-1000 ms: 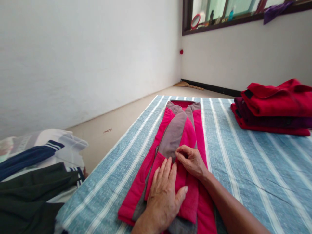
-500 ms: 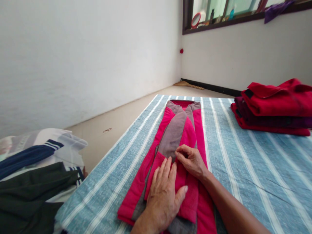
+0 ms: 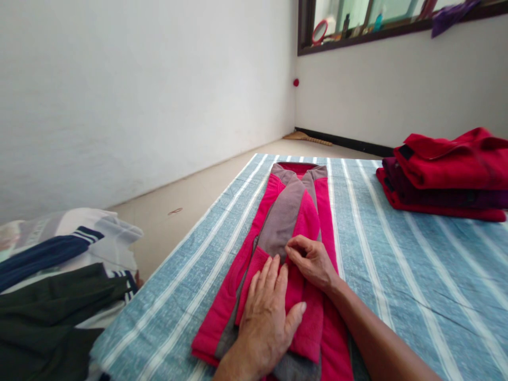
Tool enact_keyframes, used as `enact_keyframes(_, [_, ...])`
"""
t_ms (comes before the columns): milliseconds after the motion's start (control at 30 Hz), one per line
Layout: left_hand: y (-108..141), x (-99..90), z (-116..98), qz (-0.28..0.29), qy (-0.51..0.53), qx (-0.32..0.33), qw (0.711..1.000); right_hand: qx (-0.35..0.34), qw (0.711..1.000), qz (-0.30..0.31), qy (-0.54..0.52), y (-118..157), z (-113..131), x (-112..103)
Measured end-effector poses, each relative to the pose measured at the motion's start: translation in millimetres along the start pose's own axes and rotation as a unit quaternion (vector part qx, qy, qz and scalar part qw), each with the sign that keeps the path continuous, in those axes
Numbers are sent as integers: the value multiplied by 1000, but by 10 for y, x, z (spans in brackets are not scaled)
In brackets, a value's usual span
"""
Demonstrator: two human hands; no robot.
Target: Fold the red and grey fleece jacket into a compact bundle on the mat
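Observation:
A pink and grey garment (image 3: 286, 211) lies folded lengthwise on the striped blue bedding, its collar at the far end and its sleeves laid over the middle. My left hand (image 3: 268, 312) rests flat on the folded pink sleeve, thumb apart from the fingers. Just to the right, my right hand (image 3: 311, 259) pinches the fabric between thumb and fingertips, close to the left fingertips.
Blue bedding with white stripes (image 3: 365, 233) spreads beneath the garment. A stack of folded red and purple clothes (image 3: 448, 180) sits at the right. Dark and white clothes (image 3: 51, 296) lie in a pile at the left, beside the bed's edge.

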State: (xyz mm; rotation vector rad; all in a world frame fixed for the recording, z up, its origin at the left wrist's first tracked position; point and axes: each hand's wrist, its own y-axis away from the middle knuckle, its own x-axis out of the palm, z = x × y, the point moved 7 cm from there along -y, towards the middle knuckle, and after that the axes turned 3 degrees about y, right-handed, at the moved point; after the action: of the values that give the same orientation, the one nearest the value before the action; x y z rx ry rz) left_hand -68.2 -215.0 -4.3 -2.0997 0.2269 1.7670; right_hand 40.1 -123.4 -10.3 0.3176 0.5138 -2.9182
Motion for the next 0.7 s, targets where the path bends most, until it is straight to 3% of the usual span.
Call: enact_keyframes(700, [16, 4, 12, -15, 20, -2, 1000, -3, 1000, -3, 7, 7, 5, -5])
